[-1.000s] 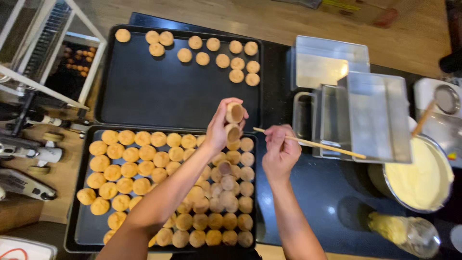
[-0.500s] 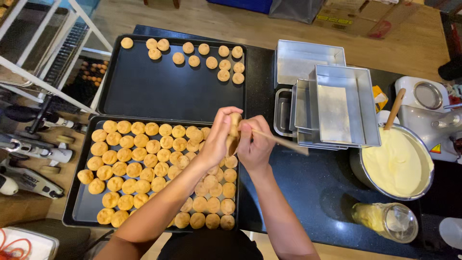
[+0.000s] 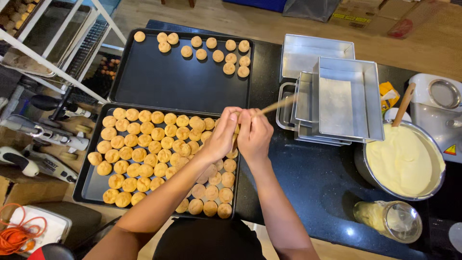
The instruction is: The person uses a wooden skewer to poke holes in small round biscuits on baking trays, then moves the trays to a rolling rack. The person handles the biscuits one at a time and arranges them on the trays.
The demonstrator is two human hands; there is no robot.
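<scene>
Both hands met over the near tray (image 3: 94, 190): the left hand (image 3: 222, 137) had its fingers closed around a small pastry puff, mostly hidden between the palms, and the right hand (image 3: 255, 137) pinched a wooden stick (image 3: 279, 104). The stick's long axis ran up and to the right, its free end pointing toward the stacked metal pans (image 3: 344, 103); its other end was buried in the hands. The near tray was crowded with golden puffs (image 3: 144, 154); the far tray (image 3: 159, 82) carried only a few along its top edge. A steel bowl (image 3: 435, 185) on the dark worktop (image 3: 317, 188) held pale cream, a wooden handle (image 3: 403, 104) standing in it
</scene>
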